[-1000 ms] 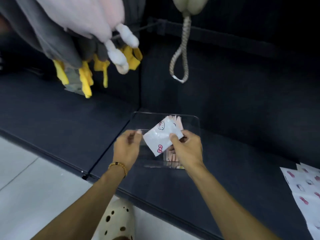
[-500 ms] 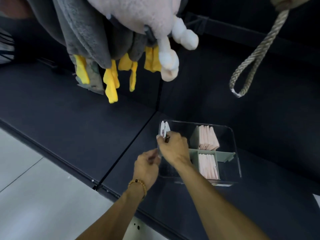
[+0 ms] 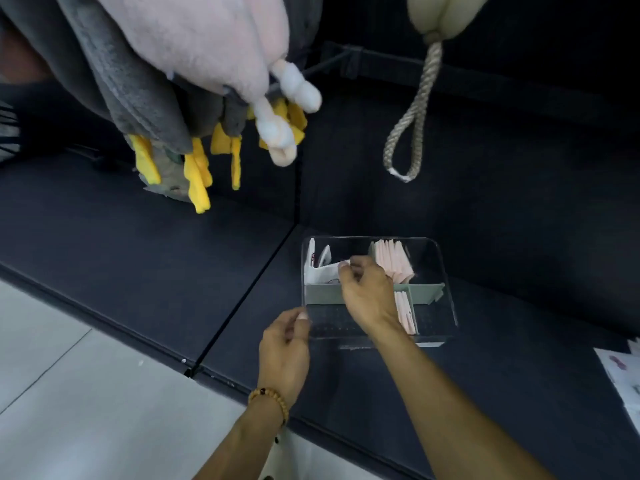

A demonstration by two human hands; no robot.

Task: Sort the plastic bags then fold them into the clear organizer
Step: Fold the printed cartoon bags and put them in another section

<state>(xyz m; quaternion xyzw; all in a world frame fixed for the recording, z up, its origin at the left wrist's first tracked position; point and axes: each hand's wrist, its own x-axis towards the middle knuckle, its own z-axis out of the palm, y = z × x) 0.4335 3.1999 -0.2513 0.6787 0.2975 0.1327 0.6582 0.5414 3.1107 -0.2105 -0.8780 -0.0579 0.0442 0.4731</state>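
A clear organizer [image 3: 446, 292] with grey-green dividers stands on the dark shelf. Folded pink bags [image 3: 394, 259] fill its far right compartment, and more pink bags [image 3: 405, 311] stand in the near right one. Folded white printed bags [image 3: 320, 266] sit in the far left compartment. My right hand [image 3: 363, 289] reaches into that compartment, its fingertips pinching the edge of a white bag. My left hand [image 3: 284, 348] rests at the organizer's near left corner, thumb touching the clear wall, holding nothing else.
Plush toys [image 3: 194, 71] with yellow feet hang overhead at the left, and a rope loop [image 3: 408, 140] hangs at the right. Flat white printed bags [image 3: 623, 379] lie on the shelf at the right edge. The shelf's front edge [image 3: 194, 370] borders a pale floor.
My right hand has carried the folded white bag down from above the rim into the far left compartment. My left hand has moved to the organizer's near left corner.
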